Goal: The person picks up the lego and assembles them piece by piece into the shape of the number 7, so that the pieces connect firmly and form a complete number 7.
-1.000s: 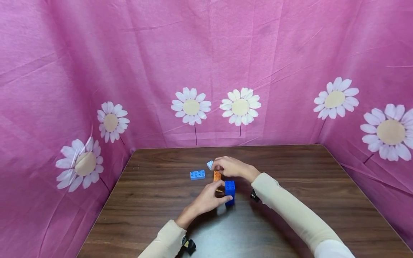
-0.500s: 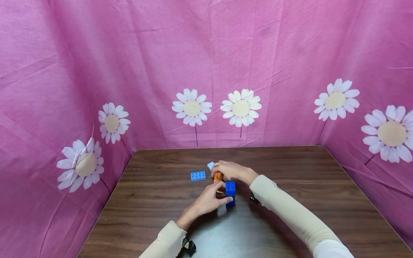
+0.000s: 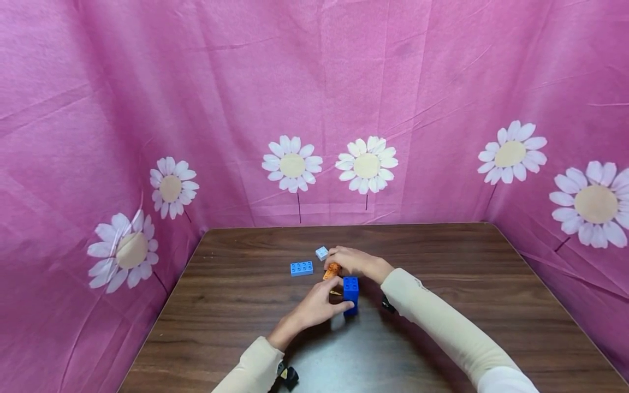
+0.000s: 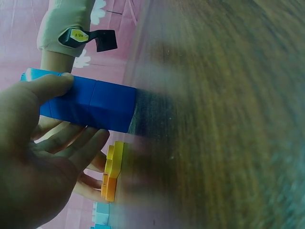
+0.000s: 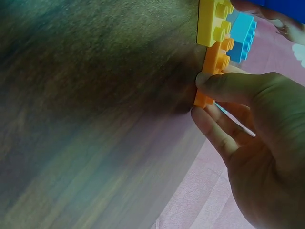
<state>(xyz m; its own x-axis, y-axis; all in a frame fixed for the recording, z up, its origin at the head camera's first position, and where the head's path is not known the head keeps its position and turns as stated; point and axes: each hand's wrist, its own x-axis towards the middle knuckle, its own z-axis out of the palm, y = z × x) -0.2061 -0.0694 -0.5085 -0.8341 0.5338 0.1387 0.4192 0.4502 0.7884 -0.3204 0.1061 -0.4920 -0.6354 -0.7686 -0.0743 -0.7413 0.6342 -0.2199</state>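
My left hand [image 3: 316, 303] holds an upright stack of dark blue bricks [image 3: 350, 296], its thumb along the near face. In the left wrist view the stack [image 4: 102, 105] shows seams between its bricks, and its base sits at the tabletop. Beyond it my right hand [image 3: 352, 260] pinches the far end of a flat orange brick [image 5: 218, 57] between thumb and fingers. A yellow brick [image 5: 208, 24] lies close to the orange one's near end; whether they are joined I cannot tell. From the head, the left hand hides most of the yellow brick.
A light blue brick [image 3: 302, 268] with two rows of studs lies left of the orange one. Farther back is a small pale blue brick [image 3: 321, 252], near the right fingertips. Pink flowered cloth [image 3: 334, 98] hangs behind the wooden table [image 3: 442, 262].
My right hand has come down and nearer, from beside the pale blue brick onto the orange brick. The orange brick has turned slightly, its near end leftward. My left hand keeps its hold.
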